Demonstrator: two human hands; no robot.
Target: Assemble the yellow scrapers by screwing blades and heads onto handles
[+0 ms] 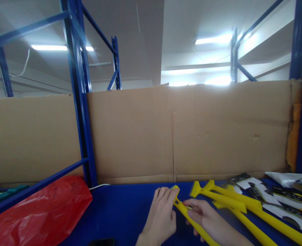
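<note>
A yellow long-handled scraper (198, 228) slants across the front of the blue shelf in both my hands. My left hand (161, 212) is closed over its head, fingers bent across the blade end and hiding most of it. Lower down, my right hand (204, 216) grips the handle just below the neck, thumb on top. A small dark and yellow detail shows by the right fingertips, too small to make out. Just right of my hands lie several more yellow scrapers (224, 201), piled across each other with their heads toward the back.
Black and white printed packages (289, 205) lie at the right, partly under the scrapers' side. A red plastic bag (45, 208) fills the left, beside a blue rack post (82, 136). Cardboard (132, 136) walls off the back. A dark object (102, 242) sits at the front edge.
</note>
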